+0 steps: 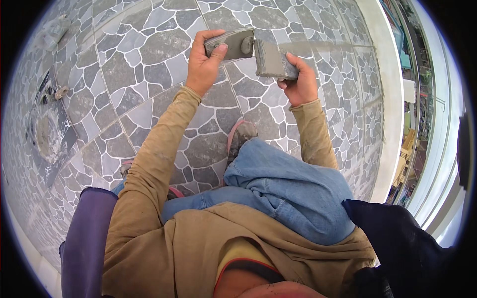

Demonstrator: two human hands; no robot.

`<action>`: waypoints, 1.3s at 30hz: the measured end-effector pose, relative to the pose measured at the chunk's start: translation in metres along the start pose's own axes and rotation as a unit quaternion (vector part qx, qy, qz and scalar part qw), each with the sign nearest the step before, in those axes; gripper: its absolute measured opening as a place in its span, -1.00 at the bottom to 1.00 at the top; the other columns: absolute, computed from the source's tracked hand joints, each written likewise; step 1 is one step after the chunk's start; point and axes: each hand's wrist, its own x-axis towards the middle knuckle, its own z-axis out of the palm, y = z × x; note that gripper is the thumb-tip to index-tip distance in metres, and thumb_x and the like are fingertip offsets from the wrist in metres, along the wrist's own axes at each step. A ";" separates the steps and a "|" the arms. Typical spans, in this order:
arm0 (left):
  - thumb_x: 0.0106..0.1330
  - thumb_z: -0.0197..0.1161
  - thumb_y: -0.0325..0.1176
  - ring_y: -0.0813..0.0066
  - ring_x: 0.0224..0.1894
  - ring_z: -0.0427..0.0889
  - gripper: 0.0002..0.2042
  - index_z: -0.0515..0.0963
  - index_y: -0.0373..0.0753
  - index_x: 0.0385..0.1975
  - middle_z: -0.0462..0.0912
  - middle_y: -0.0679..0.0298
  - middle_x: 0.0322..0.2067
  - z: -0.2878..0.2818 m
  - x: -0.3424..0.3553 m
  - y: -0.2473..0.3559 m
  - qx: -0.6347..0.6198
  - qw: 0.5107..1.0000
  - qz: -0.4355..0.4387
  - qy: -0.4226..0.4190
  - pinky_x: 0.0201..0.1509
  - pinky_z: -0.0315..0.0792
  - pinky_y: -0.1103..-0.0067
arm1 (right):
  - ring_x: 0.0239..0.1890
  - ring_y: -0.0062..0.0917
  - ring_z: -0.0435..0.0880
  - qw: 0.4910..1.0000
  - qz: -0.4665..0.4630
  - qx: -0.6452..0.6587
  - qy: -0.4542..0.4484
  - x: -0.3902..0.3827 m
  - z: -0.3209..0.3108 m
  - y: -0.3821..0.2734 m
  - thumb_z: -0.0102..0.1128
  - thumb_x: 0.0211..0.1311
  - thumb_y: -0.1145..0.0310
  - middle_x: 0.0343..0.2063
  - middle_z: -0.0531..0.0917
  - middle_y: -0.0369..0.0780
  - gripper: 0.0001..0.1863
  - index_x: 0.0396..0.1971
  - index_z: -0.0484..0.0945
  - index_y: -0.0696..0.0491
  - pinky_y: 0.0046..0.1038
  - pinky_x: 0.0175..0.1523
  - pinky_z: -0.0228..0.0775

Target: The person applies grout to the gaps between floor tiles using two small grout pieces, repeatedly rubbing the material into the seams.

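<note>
My left hand [204, 62] grips a flat grey pad [231, 43] with the thumb across its face. A lump of wet grey paste [247, 45] clings to that pad's right end. In my right hand [301, 82] is a thicker, squarish grey block [271, 58], its faces smeared with the same grey. The fingers behind it are partly hidden. Pad and block are held nearly edge to edge over the patterned tile floor [164, 47]; whether they touch I cannot tell.
A dark sheet [69, 136] with pale, powdery residue lies at the left. Farther up is a clear plastic bag [55, 31]. A white ledge [393, 119] borders the floor on the right, with stacked goods beyond it. My shoe [242, 135] stands below the hands.
</note>
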 end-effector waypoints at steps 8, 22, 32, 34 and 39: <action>0.38 0.22 -0.40 0.58 -0.13 0.57 -0.76 0.46 -0.18 0.01 0.63 0.30 -0.15 -0.010 0.001 0.003 0.080 0.995 -0.002 -0.061 -0.03 0.47 0.60 | -0.59 -0.51 0.53 0.998 -0.007 -0.057 0.004 0.006 -0.005 -0.003 0.15 0.27 0.30 -0.49 0.59 -0.22 -0.80 -0.29 0.51 0.15 -0.46 -0.63 0.25; 0.43 0.13 -0.42 0.33 -0.02 0.64 -0.77 0.45 -0.20 0.04 0.58 0.10 -0.02 0.008 -0.007 0.004 -0.211 0.951 -0.223 0.046 -0.01 0.63 0.47 | -0.31 -0.42 0.67 0.989 -0.108 0.075 0.063 0.033 -0.048 -0.009 0.27 0.21 0.41 -0.31 0.66 -0.22 -0.76 -0.15 0.53 0.14 -0.37 -0.35 0.54; 0.53 -0.11 -0.35 0.14 0.10 0.60 -0.60 0.29 -0.59 0.18 0.51 -0.09 0.07 0.027 -0.004 0.008 -0.408 0.810 -0.421 0.009 0.01 0.70 0.54 | -0.13 -0.42 0.66 0.943 -0.316 -0.100 -0.010 -0.008 -0.004 0.005 0.26 0.12 0.66 -0.14 0.67 -0.18 -0.64 -0.03 0.59 0.17 -0.42 0.01 0.48; 0.53 -0.12 -0.35 0.18 0.07 0.62 -0.62 0.33 -0.56 0.15 0.55 -0.06 0.04 0.035 -0.001 0.016 -0.455 0.787 -0.417 0.026 0.00 0.70 0.53 | -0.08 -0.41 0.63 0.876 -0.417 -0.241 -0.002 -0.019 0.014 0.012 0.24 0.09 0.68 -0.10 0.66 -0.18 -0.60 -0.01 0.61 0.13 -0.44 0.05 0.45; 0.53 -0.10 -0.34 0.27 0.02 0.64 -0.65 0.37 -0.50 0.11 0.57 0.03 0.03 0.023 0.002 0.030 -0.350 0.861 -0.364 0.051 -0.03 0.70 0.45 | 0.00 -0.32 0.57 0.712 -0.509 -0.484 -0.004 -0.001 -0.001 0.012 0.22 -0.04 0.72 -0.02 0.62 -0.17 -0.45 0.03 0.62 0.01 -0.41 0.08 0.42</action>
